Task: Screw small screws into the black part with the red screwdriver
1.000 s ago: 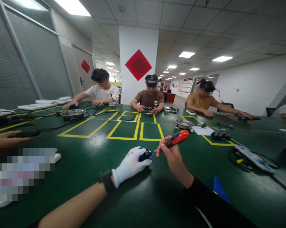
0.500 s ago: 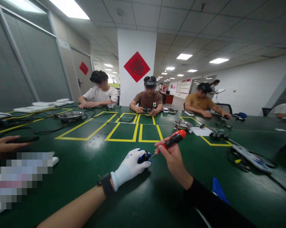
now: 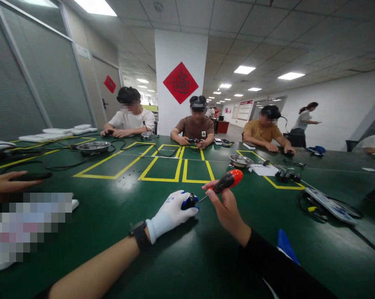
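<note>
My left hand (image 3: 174, 212), in a white glove with blue fingertips, is closed around a small black part (image 3: 189, 201) with a shiny round top; its exact kind does not show. My bare right hand (image 3: 226, 207) grips a screwdriver (image 3: 227, 182) by its red and black handle. The screwdriver slants down to the left, and its thin shaft reaches the side of the black part. Whether the tip sits in a screw cannot be made out. Both hands are just over the green table (image 3: 187, 265).
Metal bowls (image 3: 93, 147) stand on the table among black cables. At right lie several black parts (image 3: 287, 176), a paper sheet (image 3: 264, 170) and a power strip (image 3: 330, 207). A blue and white item (image 3: 287, 246) lies by my right sleeve. Co-workers sit opposite; another's hand (image 3: 11, 182) is at left.
The view has tilted down slightly. My hands keep nearly the same hold, with the screwdriver handle a little lower to the left. In the background, a walking person has moved right.
</note>
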A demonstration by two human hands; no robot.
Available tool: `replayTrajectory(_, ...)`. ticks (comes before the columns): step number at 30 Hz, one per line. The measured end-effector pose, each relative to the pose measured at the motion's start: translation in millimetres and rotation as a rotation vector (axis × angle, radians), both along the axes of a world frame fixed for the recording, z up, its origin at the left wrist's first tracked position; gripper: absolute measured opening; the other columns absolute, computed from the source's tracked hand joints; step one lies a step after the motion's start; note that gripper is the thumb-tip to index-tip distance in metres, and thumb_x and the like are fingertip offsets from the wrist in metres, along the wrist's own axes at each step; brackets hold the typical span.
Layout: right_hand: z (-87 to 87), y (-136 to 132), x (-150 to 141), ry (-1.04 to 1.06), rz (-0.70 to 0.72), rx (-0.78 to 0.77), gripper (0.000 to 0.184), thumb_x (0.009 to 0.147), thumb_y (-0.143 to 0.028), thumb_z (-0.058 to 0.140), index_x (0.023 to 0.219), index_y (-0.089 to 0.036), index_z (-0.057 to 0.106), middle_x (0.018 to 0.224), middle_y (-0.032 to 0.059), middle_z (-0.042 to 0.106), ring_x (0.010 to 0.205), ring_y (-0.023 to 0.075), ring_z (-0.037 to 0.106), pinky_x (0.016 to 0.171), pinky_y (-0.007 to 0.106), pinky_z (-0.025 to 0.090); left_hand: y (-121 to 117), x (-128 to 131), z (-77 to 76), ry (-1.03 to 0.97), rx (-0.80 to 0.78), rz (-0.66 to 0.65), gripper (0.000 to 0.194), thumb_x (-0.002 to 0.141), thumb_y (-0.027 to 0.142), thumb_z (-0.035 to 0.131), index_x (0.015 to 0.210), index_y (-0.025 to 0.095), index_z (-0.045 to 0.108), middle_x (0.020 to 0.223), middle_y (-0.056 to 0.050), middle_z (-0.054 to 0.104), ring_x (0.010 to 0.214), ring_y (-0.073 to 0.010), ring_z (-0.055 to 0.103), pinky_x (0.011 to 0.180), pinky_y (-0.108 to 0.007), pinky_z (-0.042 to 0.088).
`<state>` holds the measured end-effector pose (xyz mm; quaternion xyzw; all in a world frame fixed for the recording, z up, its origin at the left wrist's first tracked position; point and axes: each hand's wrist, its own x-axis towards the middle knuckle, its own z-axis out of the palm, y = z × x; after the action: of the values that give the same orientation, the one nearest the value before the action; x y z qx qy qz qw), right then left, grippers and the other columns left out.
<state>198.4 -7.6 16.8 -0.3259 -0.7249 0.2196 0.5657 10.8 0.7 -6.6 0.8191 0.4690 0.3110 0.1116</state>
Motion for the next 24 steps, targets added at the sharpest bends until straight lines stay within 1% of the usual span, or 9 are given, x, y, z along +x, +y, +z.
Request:
replayTrajectory(3, -4.6, 2.0, -2.0, 0.068, 0.016, -0.042, 0.015, 0.091, -0.031, 0.051, 0.1, -0.021, 0.059, 0.092, 0.0049, 0.067, 0.081, 0.0192, 0.062, 0.078, 0.036, 0.049, 1.1, -1.2, -1.7, 0.022, 0.014, -0.014, 0.027, 0.078, 0.046, 0.061, 0.087, 0.02, 0.065, 0.081, -0.003, 0.062, 0.084, -0.0224, 0.056, 0.084, -0.034, 0.042)
replayTrajectory(6, -7.0, 2.2, -4.1, 0.131, 0.042, -0.069, 0.016, 0.092, -0.032, 0.05, 0.102, -0.021, 0.057, 0.091, 0.0042, 0.066, 0.075, 0.0167, 0.062, 0.072, 0.033, 0.051, 1.6, -2.4, -3.3, 0.038, 0.027, -0.006, 0.029, 0.077, 0.046, 0.062, 0.09, 0.021, 0.065, 0.085, -0.004, 0.062, 0.087, -0.0233, 0.056, 0.085, -0.035, 0.042)
replayTrajectory(13, -6.2, 0.1, -3.9, 0.131, 0.056, -0.059, 0.017, 0.092, -0.032, 0.05, 0.103, -0.021, 0.056, 0.088, 0.0032, 0.065, 0.072, 0.0156, 0.062, 0.07, 0.032, 0.051, 1.2, -1.3, -3.6, 0.043, 0.033, -0.011, 0.027, 0.08, 0.046, 0.059, 0.089, 0.021, 0.064, 0.084, -0.004, 0.063, 0.09, -0.0239, 0.055, 0.09, -0.037, 0.04)
replayTrajectory(19, -7.2, 0.0, -3.5, 0.152, 0.057, -0.065, 0.016, 0.092, -0.032, 0.05, 0.102, -0.021, 0.056, 0.086, 0.0025, 0.064, 0.071, 0.0151, 0.061, 0.069, 0.032, 0.051, -1.0, 0.1, -1.7, 0.037, 0.039, 0.002, 0.028, 0.082, 0.047, 0.055, 0.085, 0.02, 0.064, 0.082, -0.004, 0.061, 0.085, -0.0223, 0.055, 0.084, -0.035, 0.042)
replayTrajectory(24, -6.7, -0.3, -5.3, 0.161, 0.061, -0.072, 0.015, 0.092, -0.03, 0.051, 0.101, -0.02, 0.056, 0.086, 0.0023, 0.064, 0.07, 0.0141, 0.061, 0.068, 0.03, 0.05, -1.0, -0.3, -1.6, 0.035, 0.03, 0.01, 0.028, 0.084, 0.048, 0.054, 0.085, 0.021, 0.063, 0.082, -0.004, 0.062, 0.089, -0.0235, 0.055, 0.087, -0.036, 0.042)
